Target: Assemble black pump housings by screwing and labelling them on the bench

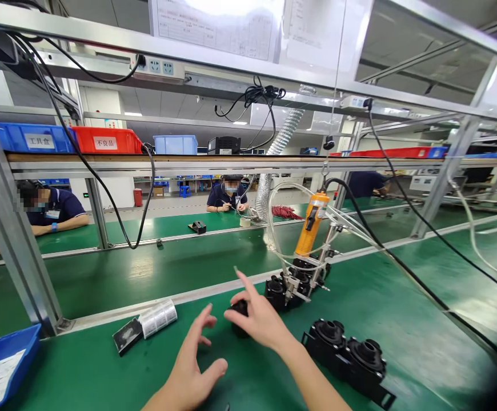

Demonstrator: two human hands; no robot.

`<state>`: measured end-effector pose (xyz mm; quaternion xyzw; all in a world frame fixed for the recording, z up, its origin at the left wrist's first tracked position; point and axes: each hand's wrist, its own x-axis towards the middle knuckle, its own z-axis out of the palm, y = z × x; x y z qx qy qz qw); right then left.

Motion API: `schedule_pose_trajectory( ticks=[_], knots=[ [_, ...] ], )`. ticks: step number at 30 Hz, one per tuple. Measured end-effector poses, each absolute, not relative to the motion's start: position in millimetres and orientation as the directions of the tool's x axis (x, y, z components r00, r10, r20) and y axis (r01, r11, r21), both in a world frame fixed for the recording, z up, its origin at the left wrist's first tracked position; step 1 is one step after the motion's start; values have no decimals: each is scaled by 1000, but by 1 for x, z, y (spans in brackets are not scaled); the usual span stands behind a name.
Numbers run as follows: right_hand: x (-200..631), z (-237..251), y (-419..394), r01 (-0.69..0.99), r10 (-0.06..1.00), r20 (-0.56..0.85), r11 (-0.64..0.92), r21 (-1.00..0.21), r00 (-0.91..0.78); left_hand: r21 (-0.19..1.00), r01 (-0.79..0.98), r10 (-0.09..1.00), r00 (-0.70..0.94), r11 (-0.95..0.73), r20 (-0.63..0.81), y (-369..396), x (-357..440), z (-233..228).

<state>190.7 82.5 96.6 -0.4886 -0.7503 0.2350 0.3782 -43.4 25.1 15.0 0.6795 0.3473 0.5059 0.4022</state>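
My right hand rests over a small black plastic part on the green mat, thumb and fingers around it, index finger sticking up. My left hand hovers open just left of it, fingers spread, holding nothing. Behind the part stand several more black round parts under the tip of an orange hanging screwdriver. A black assembly with two round sockets lies to the right of my forearm.
A roll of white labels and a black card lie to the left. A blue bin sits at the left edge. Cables and hoses hang from the frame. Other people sit at the bench beyond the conveyor.
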Motion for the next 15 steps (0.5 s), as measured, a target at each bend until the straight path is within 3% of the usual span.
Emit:
schedule_pose_trajectory(
  ticks=[3, 9, 15],
  knots=[
    [177, 93, 75, 330, 866, 330, 458, -825, -377, 892, 75, 879, 220, -446, 422, 40, -63, 18],
    [161, 76, 87, 150, 928, 341, 362, -920, -148, 934, 111, 925, 220, -340, 311, 48, -71, 19],
    [137, 67, 81, 22, 954, 270, 275, -961, -129, 948, -152, 945, 127, -281, 301, 67, -79, 15]
  ],
)
